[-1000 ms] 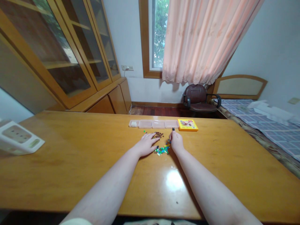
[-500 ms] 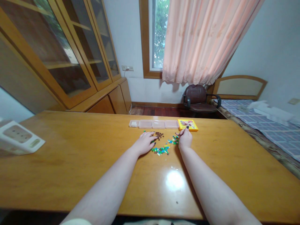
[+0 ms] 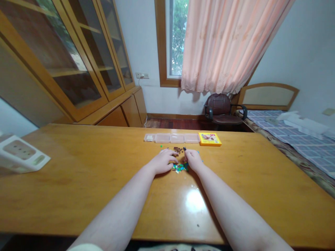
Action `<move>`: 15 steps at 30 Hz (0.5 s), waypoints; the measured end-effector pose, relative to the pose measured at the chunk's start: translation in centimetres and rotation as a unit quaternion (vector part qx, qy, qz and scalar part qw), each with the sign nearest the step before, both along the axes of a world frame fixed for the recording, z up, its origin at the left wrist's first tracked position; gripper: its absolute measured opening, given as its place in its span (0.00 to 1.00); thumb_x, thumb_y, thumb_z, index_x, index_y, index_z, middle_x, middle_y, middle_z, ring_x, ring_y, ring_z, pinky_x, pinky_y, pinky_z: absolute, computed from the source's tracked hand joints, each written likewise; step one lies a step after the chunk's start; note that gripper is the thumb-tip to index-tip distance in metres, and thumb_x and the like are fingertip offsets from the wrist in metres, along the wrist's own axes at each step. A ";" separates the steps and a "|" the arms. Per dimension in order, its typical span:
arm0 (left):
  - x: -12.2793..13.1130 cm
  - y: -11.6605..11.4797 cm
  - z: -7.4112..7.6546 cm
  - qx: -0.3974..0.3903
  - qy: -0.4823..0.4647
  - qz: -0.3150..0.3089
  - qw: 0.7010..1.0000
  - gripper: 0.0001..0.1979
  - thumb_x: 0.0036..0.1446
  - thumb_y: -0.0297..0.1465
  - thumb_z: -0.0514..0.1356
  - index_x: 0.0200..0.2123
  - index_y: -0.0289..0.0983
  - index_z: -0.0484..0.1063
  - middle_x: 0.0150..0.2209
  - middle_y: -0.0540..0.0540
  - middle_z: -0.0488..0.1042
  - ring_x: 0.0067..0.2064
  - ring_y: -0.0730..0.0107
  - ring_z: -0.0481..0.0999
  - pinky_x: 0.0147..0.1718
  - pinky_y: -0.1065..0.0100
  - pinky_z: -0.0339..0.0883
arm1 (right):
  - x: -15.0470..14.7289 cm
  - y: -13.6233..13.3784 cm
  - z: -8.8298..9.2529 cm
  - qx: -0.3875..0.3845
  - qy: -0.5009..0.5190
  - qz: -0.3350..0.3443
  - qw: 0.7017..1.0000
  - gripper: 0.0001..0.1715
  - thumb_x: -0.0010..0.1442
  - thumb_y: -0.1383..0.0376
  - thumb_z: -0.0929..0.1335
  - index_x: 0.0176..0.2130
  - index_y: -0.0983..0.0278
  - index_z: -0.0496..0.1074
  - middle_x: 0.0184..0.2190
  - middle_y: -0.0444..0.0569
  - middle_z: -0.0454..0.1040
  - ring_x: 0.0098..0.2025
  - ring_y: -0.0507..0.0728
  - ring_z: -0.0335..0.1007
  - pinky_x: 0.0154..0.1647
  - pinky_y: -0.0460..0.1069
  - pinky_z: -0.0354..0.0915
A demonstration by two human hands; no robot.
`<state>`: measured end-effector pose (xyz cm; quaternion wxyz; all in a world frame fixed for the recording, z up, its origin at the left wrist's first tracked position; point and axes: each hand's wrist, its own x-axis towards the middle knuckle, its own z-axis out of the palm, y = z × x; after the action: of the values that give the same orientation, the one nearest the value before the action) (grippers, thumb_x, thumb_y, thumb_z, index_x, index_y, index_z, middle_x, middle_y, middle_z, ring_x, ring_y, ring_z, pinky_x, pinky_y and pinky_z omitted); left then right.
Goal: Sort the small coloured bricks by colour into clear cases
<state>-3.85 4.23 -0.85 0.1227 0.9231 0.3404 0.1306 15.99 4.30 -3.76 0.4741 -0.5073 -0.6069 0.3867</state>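
Observation:
Small coloured building bricks point(image 3: 180, 168) lie scattered on the wooden table point(image 3: 78, 174), with a little heap of brown bricks point(image 3: 178, 150) just beyond them. My left hand point(image 3: 164, 161) rests on the table at the left of the pile, fingers curled loosely over the pieces. My right hand point(image 3: 193, 159) lies at the right of the pile, one finger stretched toward the brown bricks. Whether either hand holds a piece is hidden. A clear compartment tray point(image 3: 171, 138) and a yellow box point(image 3: 209, 139) sit behind the bricks.
A white device point(image 3: 19, 154) stands at the table's left edge. Glass-door wooden cabinets point(image 3: 78, 62) line the left wall. Behind the table are a brown armchair point(image 3: 222, 109), a pink curtain point(image 3: 225, 45), and a bed point(image 3: 300, 139) at the right.
My right hand has come back left from near the yellow box to the pile. My left hand has barely moved. The bricks look gathered closer together.

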 end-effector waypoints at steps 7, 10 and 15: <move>0.2 -0.1 0.1 -0.004 0.000 0.000 1.000 0.15 0.54 0.27 0.55 0.42 0.44 0.77 0.53 0.47 0.70 0.55 0.61 0.66 0.56 0.56 0.56 | 0.4 0.3 0.0 -0.002 0.095 -0.042 0.995 0.24 0.55 0.51 0.59 0.15 0.61 0.55 0.11 0.39 0.55 0.15 0.49 0.55 0.17 0.44 0.53; 0.5 -0.3 0.3 -0.006 -0.002 -0.008 1.000 0.16 0.54 0.27 0.55 0.44 0.45 0.76 0.54 0.47 0.69 0.55 0.61 0.65 0.56 0.57 0.57 | 0.3 0.3 -0.3 -0.015 0.088 0.012 0.996 0.24 0.54 0.52 0.59 0.14 0.61 0.55 0.10 0.38 0.54 0.14 0.49 0.53 0.16 0.44 0.50; 1.1 -1.0 0.5 -0.019 -0.002 -0.029 0.999 0.18 0.54 0.29 0.56 0.48 0.47 0.74 0.58 0.46 0.64 0.59 0.58 0.61 0.59 0.54 0.52 | 0.5 0.6 -0.6 0.012 0.007 -0.026 1.000 0.23 0.56 0.54 0.59 0.15 0.61 0.56 0.12 0.40 0.56 0.17 0.49 0.52 0.18 0.45 0.49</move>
<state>-2.76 3.25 -0.31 0.1446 0.9300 0.3153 0.1218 16.49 4.88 -4.35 0.4942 -0.5142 -0.5949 0.3706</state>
